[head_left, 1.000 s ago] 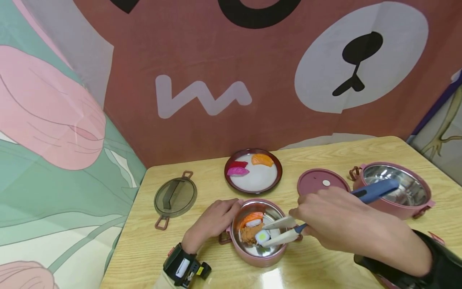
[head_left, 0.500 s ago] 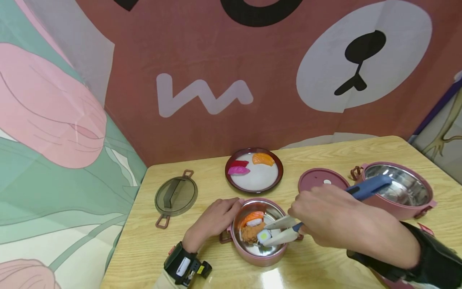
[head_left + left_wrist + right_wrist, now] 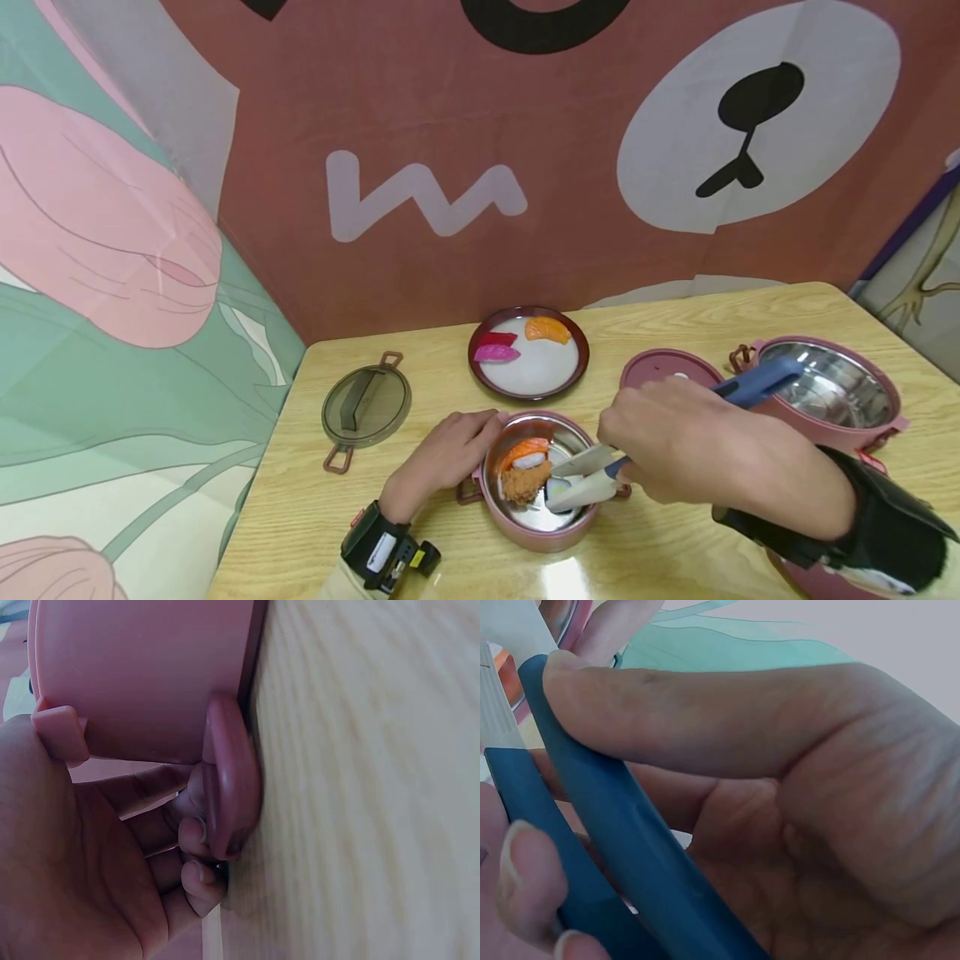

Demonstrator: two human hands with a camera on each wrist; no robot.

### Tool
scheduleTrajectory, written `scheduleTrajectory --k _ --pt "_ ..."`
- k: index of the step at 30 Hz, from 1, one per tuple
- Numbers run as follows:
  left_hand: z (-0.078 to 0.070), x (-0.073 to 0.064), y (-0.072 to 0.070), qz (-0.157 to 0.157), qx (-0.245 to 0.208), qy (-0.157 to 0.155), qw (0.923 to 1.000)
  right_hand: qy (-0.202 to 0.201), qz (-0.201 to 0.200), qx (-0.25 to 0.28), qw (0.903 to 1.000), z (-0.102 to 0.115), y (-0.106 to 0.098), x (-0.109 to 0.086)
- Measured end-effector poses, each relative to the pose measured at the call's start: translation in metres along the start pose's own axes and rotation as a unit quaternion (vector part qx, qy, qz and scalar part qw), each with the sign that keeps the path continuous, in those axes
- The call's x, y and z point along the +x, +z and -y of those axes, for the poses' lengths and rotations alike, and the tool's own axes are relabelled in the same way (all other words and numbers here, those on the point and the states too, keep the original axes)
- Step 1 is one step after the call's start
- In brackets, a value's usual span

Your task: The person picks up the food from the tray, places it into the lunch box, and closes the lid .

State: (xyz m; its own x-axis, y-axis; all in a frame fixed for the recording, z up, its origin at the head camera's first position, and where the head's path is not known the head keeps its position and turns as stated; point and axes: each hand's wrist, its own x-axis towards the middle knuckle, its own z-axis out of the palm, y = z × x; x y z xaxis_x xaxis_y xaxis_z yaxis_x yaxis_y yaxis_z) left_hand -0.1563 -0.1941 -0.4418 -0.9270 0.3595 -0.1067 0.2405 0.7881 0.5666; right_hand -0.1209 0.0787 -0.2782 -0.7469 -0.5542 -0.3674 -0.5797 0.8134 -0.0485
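Note:
My left hand (image 3: 453,454) steadies a small pink pot (image 3: 534,540) with a steel inside, its fingers curled at the brown side handle (image 3: 234,780) and its thumb side by the rim. In my right hand (image 3: 675,442) are tongs (image 3: 622,802) with blue handles and white tips, the thumb lying along one arm. Those tips reach into the pot on both sides of a sushi roll piece (image 3: 557,492), partly hidden by them. Beside it in the pot lie a fried chicken piece (image 3: 525,483) and an orange-topped sushi (image 3: 527,453).
A dark-rimmed plate (image 3: 532,382) at the back bears red, pink and orange sushi toppings. To the left lies a see-through lid (image 3: 378,417). A plum-coloured lid (image 3: 652,367) and a larger pink pot (image 3: 825,425) stand to the right, partly behind my right arm.
The roll piece has tipped between the tong tips, and its dark side now shows. My right hand has shifted slightly left; the left hand keeps its place on the pot.

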Motion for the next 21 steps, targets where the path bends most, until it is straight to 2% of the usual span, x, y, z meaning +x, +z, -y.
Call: scheduleTrajectory --k 4,9,12,21 --pt "-0.001 0.0 0.0 -0.001 0.004 0.002 1.0 -0.011 -0.009 0.015 0.9998 -0.004 0.001 -0.003" --pt "-0.002 0.001 0.0 0.002 0.001 0.0 1.0 -0.036 -0.045 0.044 0.9973 -0.015 0.003 -0.011" --pt "-0.003 0.001 0.0 0.0 0.002 0.001 1.0 -0.044 -0.068 0.042 0.9958 -0.023 0.004 -0.015" --pt "-0.001 0.001 0.0 -0.002 0.003 0.001 1.0 -0.01 -0.114 0.032 0.9929 -0.043 0.003 -0.024"
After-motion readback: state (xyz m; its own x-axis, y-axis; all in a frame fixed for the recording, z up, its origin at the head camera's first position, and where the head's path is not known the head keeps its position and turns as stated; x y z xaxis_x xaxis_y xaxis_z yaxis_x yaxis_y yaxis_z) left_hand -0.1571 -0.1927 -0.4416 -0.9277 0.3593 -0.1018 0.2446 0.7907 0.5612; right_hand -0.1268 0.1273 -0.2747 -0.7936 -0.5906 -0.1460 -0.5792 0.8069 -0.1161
